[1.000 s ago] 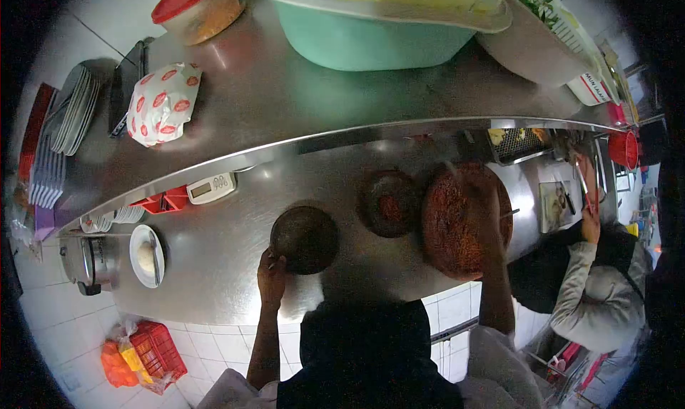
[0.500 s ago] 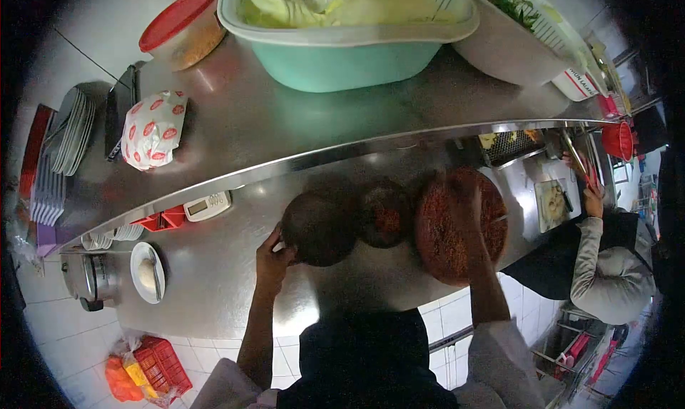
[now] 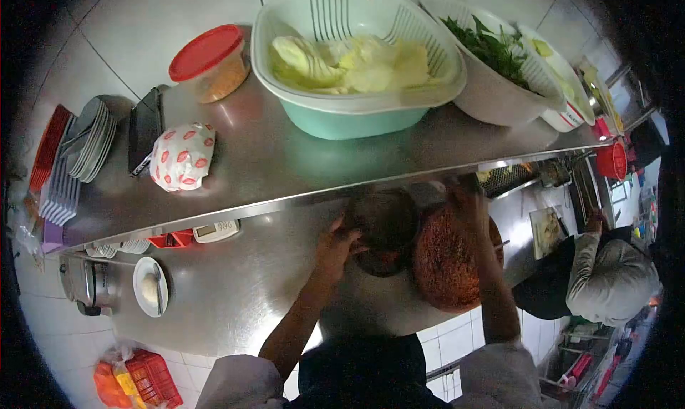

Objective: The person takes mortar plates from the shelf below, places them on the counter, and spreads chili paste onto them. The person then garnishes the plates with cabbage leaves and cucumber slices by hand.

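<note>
- Left hand (image 3: pixel 337 246): fingers gripped the left edge of a dark round bowl (image 3: pixel 384 216), which overlapped a second dark bowl (image 3: pixel 385 266) on the steel bench (image 3: pixel 221 288).
- Right hand (image 3: pixel 467 198): blurred above the red-filled bowl (image 3: pixel 451 266), fingers' spread impossible to tell.

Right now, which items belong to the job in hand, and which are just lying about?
Apparently in use: dark bowl in the left hand; lower bowl; red food in a wide vessel by the right hand.

Apparently idle: scale; oval plate; patterned bundle; red-lidded tub.
</note>
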A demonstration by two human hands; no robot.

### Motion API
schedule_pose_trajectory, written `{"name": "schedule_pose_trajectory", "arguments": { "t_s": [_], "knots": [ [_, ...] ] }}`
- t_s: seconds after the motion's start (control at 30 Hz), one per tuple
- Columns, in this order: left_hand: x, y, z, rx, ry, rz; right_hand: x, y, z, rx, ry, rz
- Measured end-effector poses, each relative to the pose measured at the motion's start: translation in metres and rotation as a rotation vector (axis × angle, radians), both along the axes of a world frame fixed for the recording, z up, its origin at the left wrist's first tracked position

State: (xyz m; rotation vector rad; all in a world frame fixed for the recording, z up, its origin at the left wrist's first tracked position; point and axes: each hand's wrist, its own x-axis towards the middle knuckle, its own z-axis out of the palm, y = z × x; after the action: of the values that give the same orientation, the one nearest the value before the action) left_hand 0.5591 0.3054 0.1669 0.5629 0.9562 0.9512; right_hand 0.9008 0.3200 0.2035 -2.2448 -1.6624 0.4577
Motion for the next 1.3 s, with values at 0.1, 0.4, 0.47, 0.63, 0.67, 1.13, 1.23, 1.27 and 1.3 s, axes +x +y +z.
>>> {"name": "schedule_pose_trajectory", "arguments": {
  "t_s": [0.1,0.4,0.47,0.63,0.67,1.13,1.23,1.27,1.3],
  "knots": [
    [0.007,0.014,-0.010,-0.021,0.000,-0.004,-0.042,-0.052,0.027,0.167,-0.170,0.104],
    [0.017,0.022,-0.030,0.118,0.017,0.053,-0.018,0.063,-0.017,-0.232,-0.368,0.143],
    [0.013,0.019,-0.033,0.141,0.044,0.054,-0.014,0.079,-0.023,-0.209,-0.367,0.166],
    [0.003,0.011,-0.010,0.071,0.129,0.081,0.016,0.036,-0.044,0.383,-0.288,0.241],
    [0.002,0.013,-0.003,0.054,0.120,0.081,0.014,0.020,-0.042,0.375,-0.284,0.245],
    [0.014,0.024,-0.057,0.136,0.054,0.177,-0.018,-0.059,-0.013,0.292,-0.297,0.156],
    [-0.003,0.019,-0.055,0.211,0.104,0.094,0.008,0.005,-0.036,0.287,-0.308,0.116],
    [-0.017,0.017,-0.054,0.251,0.142,0.037,0.014,0.029,-0.042,0.261,-0.312,0.113],
    [-0.032,0.015,-0.052,0.289,0.179,-0.025,0.017,0.051,-0.044,0.225,-0.333,0.113]
  ]
}}
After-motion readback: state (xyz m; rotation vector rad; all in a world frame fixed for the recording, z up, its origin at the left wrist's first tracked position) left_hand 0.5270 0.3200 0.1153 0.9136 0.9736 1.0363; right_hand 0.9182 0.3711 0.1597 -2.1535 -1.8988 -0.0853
